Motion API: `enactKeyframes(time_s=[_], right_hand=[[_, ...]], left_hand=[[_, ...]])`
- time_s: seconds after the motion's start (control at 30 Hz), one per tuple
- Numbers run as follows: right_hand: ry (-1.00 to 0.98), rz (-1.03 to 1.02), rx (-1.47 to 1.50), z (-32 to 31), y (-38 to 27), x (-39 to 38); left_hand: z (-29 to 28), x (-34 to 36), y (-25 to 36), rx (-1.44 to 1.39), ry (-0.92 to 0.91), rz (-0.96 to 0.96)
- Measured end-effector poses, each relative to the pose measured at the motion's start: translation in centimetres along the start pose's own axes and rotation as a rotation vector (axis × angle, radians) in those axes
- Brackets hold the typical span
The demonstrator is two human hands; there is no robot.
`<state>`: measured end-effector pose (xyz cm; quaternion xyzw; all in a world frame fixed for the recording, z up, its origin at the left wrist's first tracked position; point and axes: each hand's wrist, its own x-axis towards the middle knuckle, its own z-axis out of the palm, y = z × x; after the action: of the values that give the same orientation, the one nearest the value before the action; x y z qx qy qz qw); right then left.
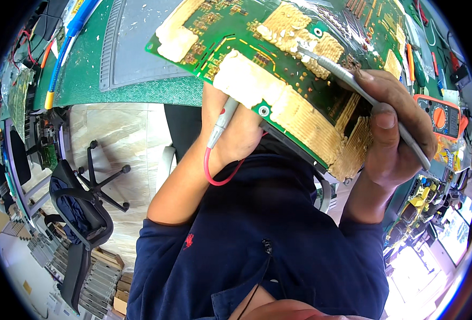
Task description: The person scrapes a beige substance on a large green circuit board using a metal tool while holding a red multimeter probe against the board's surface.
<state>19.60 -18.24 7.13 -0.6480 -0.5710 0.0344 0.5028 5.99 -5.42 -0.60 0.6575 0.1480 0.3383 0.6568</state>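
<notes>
From the head view, I see my left hand (230, 128) under the near edge of a green circuit board (278, 58), its grip closed on the board's edge and on a red-leaded probe (221, 120), propping the board tilted over the table (140, 80) edge so its solder side faces up. My right hand (393, 133) has its grip clamped on a grey metal tool (353, 85), tip touching the yellowish crusted patches (300, 26). An orange multimeter (441, 114) lies just beside that hand. An office chair (81, 208) stands on the floor, well apart.
</notes>
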Motion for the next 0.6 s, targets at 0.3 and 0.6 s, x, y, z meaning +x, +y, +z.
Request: enactKeyframes(time_s=[0.3, 0.6], right_hand=[[-0.075, -0.21, -0.095, -0.3, 1.0, 0.0], [-0.022, -0.173, -0.035, -0.1, 1.2, -0.4]], left_hand=[[0.2, -0.1, -1.1, -0.033, 0.028, 0.094], [0.2, 0.2, -1.2, -0.039, 0.026, 0.149]])
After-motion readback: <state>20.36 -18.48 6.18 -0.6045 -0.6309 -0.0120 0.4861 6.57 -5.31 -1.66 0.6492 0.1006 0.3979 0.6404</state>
